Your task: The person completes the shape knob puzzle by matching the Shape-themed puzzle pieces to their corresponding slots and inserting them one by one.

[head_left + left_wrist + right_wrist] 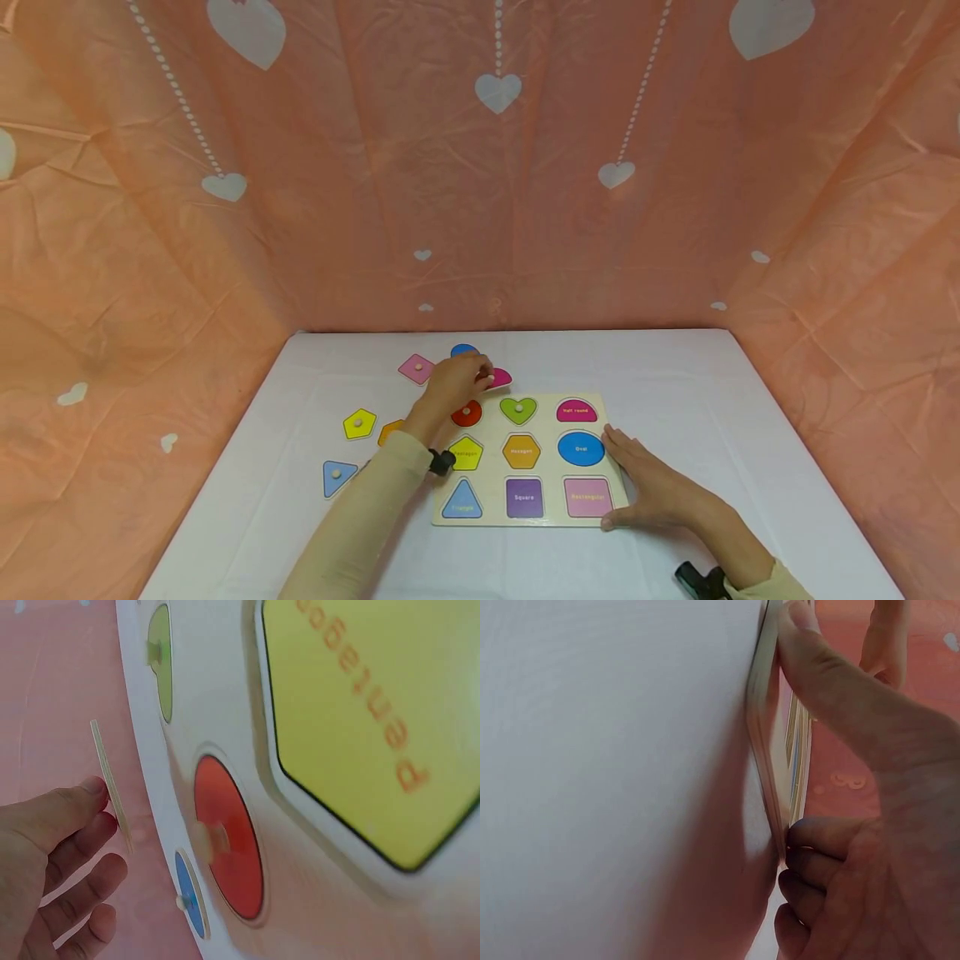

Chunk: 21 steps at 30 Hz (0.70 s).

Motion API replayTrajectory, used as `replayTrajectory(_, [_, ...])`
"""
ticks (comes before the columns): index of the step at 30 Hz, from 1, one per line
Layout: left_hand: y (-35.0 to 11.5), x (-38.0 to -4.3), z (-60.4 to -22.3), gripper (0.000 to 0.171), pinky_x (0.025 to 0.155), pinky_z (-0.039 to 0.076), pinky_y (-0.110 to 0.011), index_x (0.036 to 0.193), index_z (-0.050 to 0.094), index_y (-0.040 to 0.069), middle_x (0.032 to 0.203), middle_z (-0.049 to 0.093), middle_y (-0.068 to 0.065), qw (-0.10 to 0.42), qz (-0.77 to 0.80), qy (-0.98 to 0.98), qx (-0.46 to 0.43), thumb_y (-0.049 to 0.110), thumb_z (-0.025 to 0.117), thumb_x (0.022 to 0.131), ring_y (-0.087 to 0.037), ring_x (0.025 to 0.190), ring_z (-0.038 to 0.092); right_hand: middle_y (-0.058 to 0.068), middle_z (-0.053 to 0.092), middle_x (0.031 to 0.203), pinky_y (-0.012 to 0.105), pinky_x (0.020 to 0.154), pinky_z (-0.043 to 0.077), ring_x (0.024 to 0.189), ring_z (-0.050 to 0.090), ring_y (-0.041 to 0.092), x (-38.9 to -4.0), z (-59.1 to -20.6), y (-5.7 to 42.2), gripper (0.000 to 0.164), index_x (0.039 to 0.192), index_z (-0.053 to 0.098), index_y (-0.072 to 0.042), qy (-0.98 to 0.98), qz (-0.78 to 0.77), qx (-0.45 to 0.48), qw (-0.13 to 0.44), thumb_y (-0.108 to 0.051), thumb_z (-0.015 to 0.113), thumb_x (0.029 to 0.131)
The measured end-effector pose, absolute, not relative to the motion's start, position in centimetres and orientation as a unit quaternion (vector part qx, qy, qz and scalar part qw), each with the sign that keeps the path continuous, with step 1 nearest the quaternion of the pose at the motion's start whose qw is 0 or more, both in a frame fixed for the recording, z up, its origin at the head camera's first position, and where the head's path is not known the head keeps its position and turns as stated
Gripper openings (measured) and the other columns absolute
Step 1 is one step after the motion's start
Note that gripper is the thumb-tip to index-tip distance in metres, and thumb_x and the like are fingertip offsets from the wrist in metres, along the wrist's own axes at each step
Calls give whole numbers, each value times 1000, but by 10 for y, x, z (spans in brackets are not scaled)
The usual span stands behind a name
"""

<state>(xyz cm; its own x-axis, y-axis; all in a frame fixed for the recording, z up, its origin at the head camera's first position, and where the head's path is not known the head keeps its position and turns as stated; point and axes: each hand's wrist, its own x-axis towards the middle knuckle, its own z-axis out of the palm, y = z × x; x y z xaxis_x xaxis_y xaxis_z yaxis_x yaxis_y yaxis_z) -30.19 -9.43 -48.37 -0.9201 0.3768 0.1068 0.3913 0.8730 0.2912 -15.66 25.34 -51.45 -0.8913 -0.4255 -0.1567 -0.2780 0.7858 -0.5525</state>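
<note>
A flat wooden puzzle board [486, 497] with labelled shapes lies on the table. My left hand [456, 385] is above its far left corner, pinching a magenta half-round puzzle piece [498, 379] between thumb and fingertips. In the left wrist view that piece [111, 784] appears edge-on, clear of the board. The red circle piece [468, 413] and the green heart piece [518, 409], both with knobs, sit in the board. My right hand [660, 487] holds the board's right side, with the thumb at the near corner and the fingers along the edge.
Left of the board lie knobbed pieces: a yellow pentagon [360, 423], a blue triangle [339, 477] and a partly hidden orange one [388, 431]. Farther back are a pink piece [416, 368] and a blue oval [463, 349]. Cloth walls surround the white table [750, 467].
</note>
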Motion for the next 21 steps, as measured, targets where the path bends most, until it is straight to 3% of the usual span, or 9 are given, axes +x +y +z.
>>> replayTrajectory(21, [-55,-298,-484,19,88,57,-27,116,78,18,100,69,5,19,-145,-961,-236,31,76,102,-13,92,64,20,25,175,67,120,33,158,23,54,-157,-514,253,133,168,30,-3,935,-268,-178,148,-59,97,68])
